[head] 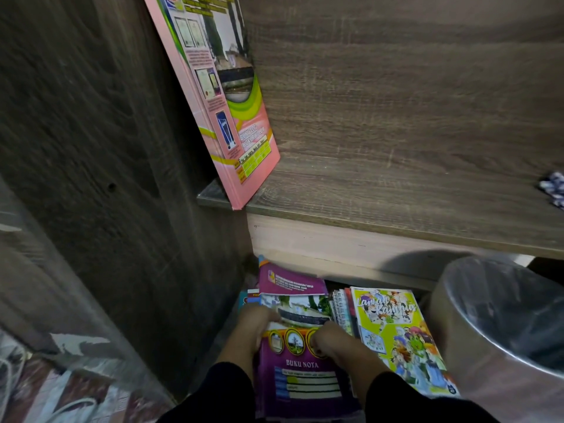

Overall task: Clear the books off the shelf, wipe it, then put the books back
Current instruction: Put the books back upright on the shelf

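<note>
Both hands are clamped on a purple "Buku Nota" notebook (300, 355) that tops a pile of books below the shelf: the left hand (251, 328) grips its left edge, the right hand (331, 340) presses on its cover from the right. Just beside it on the right lies a yellow-green comic book (399, 337), with spiral-bound notebooks (341, 309) between them. Above, the wooden shelf (396, 193) carries one pink log book (219, 96) leaning tilted against the left wall, and a blue-and-white cloth (554, 187) at its far right edge. A grey bin (503, 331) stands to the right of the pile
</note>
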The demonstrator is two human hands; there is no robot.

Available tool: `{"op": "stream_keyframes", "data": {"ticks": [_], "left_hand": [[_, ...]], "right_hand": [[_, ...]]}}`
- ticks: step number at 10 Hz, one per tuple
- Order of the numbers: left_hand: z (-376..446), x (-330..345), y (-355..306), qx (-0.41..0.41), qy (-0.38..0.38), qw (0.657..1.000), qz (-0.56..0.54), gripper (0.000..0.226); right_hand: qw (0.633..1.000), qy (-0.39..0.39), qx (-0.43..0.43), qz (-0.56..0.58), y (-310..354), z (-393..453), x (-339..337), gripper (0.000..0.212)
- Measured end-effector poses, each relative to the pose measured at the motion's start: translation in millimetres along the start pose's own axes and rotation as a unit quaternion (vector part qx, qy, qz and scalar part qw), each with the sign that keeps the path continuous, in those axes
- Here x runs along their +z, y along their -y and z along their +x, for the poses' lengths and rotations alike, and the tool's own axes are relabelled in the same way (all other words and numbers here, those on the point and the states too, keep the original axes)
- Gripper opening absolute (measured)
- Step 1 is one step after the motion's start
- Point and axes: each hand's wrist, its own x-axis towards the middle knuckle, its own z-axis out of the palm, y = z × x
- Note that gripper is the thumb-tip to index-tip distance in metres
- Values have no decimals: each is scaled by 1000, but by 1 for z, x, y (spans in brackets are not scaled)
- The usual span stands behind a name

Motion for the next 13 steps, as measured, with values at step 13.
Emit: {"op": "stream_keyframes", "data": {"ticks": [13], "left_hand": [[-170, -76, -96, 270, 54, 945, 179, 37]], "right_hand": [[874, -270, -341, 216, 14, -132, -82, 27]]}}
